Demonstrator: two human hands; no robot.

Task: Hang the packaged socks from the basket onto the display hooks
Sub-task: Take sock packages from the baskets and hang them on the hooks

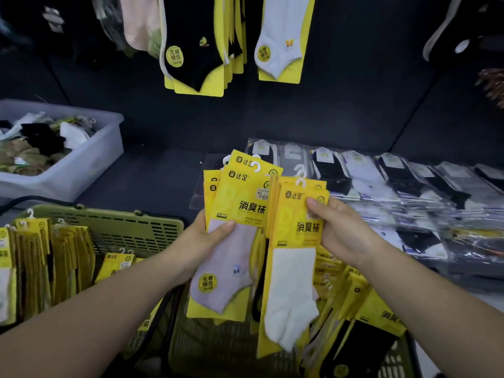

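My left hand [208, 242] grips a fanned stack of yellow-carded sock packs [237, 214], a pale lilac sock on top, white hooks at their tops. My right hand [334, 227] pinches a smaller stack of yellow packs with a white sock [294, 271] in front. Both stacks are held above the green basket [117, 233], which holds more yellow packs [362, 304]. On the dark wall above hang black sock packs [195, 47] and a white sock pack [281, 45]; the display hooks themselves are out of view.
A translucent bin [81, 165] of loose socks stands at the left on the dark shelf. Clear-bagged socks [395, 192] lie in rows at the right. More yellow packs [35, 268] stand at the near left beside the basket.
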